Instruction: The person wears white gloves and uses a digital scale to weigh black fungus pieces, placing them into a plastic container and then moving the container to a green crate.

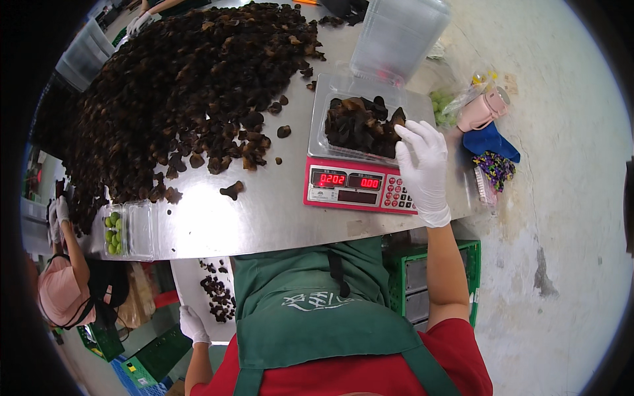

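Note:
My right hand (421,163), in a white glove, reaches over the right end of a clear plastic box (364,153). Its fingertips touch dark wood ear mushrooms (361,123) heaped in the box, and thumb and fingers are apart. Under the box is the metal pan of a red digital scale (346,185) with lit red digits. Low at the left, my gloved left hand (193,325) is at the side of a white tray (190,282) with scattered dark mushroom pieces. Whether its fingers grip the tray's rim cannot be seen.
A large mushroom heap (188,74) covers much of the steel table (267,218). Stacked clear boxes (401,37) stand behind the scale. A box of green fruit (113,232) sits front left. A pink tumbler (483,110) is at right. Co-workers' gloved hands (62,210) show at left and top.

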`<state>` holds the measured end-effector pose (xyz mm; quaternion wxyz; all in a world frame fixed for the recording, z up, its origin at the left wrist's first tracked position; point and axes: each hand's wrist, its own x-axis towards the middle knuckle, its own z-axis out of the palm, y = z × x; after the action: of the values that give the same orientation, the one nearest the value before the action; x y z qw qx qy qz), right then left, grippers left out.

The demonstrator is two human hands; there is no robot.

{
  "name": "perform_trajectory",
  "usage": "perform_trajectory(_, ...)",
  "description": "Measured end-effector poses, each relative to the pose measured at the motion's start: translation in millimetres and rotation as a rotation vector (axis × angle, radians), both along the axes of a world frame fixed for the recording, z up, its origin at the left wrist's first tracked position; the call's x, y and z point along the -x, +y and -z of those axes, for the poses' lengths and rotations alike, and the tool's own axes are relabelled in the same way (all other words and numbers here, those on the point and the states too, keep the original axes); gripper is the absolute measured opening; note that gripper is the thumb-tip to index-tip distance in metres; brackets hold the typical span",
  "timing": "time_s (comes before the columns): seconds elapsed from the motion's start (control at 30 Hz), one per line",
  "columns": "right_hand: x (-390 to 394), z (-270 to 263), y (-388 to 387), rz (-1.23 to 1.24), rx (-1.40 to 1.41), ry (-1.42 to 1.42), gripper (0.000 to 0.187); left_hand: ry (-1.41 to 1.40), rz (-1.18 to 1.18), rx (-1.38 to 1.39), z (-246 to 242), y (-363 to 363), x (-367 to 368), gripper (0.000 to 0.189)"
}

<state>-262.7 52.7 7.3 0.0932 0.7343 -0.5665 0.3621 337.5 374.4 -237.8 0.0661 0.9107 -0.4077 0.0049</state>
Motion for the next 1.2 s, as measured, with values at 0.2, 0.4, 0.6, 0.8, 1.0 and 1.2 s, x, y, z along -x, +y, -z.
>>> perform_trajectory(0.2,23.4,5.8,31.2,0.074,0.013,-0.076,0.025,0.198,0.416,0.377,-70.8,-98.7,86.7,0.023)
perform_trajectory(0.4,27.6,18.5,56.6,0.127,-0.029,-0.153,0.023,0.101,0.822,0.464,-120.5,-233.6,151.1,0.08)
perform_trajectory(0.6,39.8,28.2,72.1,0.189,-0.08,-0.214,0.022,-0.008,0.999,0.331,-99.0,-339.9,176.9,0.094)
perform_trajectory(0.8,38.5,26.9,60.9,0.163,-0.122,-0.277,0.021,-0.05,0.903,0.331,-92.4,-398.1,201.5,0.103)
perform_trajectory(1.0,43.0,15.5,16.8,0.108,-0.106,-0.225,0.02,0.25,0.984,0.786,-157.6,-373.2,258.4,0.021)
perform_trajectory(1.2,35.9,9.8,-27.8,0.075,-0.19,-0.162,0.014,0.393,1.134,0.778,-212.8,-381.7,316.2,0.012)
